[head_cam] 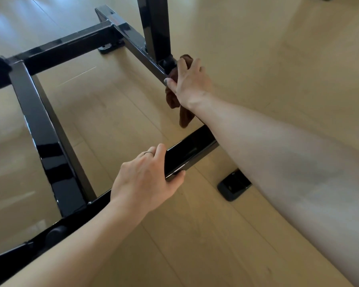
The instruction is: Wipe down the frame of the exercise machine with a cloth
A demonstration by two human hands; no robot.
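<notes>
The exercise machine's glossy black steel frame (pixel 44 131) lies low over the floor as a grid of square bars, with an upright post (pixel 155 27) rising at the top centre. My right hand (pixel 190 79) presses a brown cloth (pixel 183 114) against the right side bar at the foot of that post; part of the cloth hangs below my wrist. Nearer to me, my left hand (pixel 145 179), with a ring on one finger, grips the front cross bar (pixel 191 152), fingers wrapped over its top edge.
Pale wood-look flooring (pixel 257 48) surrounds the frame. A black rubber foot (pixel 233 188) rests on the floor under my right forearm, and another foot (pixel 107 48) sits under the far bar. A round black knob (pixel 56 234) sticks out of the front bar at lower left.
</notes>
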